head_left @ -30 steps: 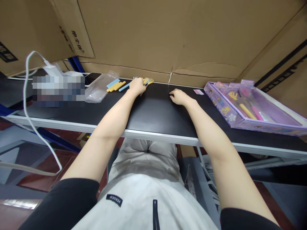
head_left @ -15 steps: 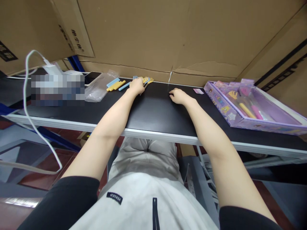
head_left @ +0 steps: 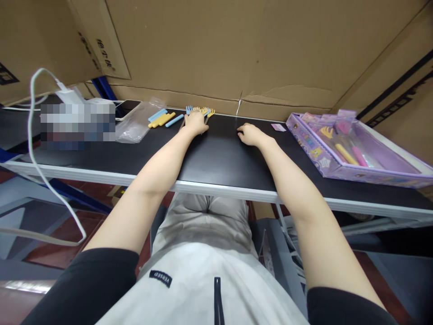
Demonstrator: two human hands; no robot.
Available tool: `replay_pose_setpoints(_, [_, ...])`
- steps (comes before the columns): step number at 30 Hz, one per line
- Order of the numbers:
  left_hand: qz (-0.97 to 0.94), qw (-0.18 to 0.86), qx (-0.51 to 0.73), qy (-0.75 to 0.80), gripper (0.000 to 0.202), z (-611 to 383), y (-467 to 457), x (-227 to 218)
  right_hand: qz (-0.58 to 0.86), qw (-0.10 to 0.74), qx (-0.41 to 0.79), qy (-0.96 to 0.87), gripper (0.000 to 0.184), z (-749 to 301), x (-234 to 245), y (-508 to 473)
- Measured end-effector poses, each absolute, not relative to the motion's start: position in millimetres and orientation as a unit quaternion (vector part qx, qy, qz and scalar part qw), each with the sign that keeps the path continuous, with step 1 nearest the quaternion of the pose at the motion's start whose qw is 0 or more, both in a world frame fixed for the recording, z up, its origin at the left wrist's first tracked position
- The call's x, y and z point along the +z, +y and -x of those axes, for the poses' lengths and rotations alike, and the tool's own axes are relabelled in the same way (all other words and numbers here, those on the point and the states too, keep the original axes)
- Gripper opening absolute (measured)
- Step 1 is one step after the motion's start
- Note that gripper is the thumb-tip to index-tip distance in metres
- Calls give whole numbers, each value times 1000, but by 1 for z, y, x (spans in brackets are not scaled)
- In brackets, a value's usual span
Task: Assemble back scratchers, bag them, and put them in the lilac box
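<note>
On the black tabletop (head_left: 233,158), my left hand (head_left: 195,123) lies over a row of back scratchers with blue and yellow claw-shaped heads (head_left: 206,110). Its thumb is spread to the right; the palm hides the middle of the row, and I see no firm grip. Thin rods show beside the hand. Left of it lie a blue handle (head_left: 174,120), several yellow handles (head_left: 161,120) and more blue handles (head_left: 157,115). My right hand (head_left: 251,134) rests on the tabletop with fingers curled in, nothing visible in them.
At the right stands a purple display box (head_left: 358,174) with bagged back scratchers inside. A small pink card (head_left: 278,127) lies beside it. Further left are a clear plastic bag (head_left: 135,128), a phone (head_left: 127,109) and a white cable (head_left: 32,135). Cardboard (head_left: 203,45) walls the back.
My left hand has shifted slightly right over the scratchers, and its thumb now sticks out further. My right hand stays in place. The view has tilted a little.
</note>
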State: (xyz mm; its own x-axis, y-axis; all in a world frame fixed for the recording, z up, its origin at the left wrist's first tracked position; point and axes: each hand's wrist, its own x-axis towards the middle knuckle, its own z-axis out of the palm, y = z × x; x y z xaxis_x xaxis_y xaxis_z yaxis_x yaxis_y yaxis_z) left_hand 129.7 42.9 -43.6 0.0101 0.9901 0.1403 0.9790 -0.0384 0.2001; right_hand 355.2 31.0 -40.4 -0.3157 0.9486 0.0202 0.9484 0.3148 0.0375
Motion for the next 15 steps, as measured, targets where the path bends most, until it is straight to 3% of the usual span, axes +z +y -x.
replay_pose_setpoints(15, [-720,10,133,681,51,-136,51,-50,-587,15,27,809,50,-353,-39,29])
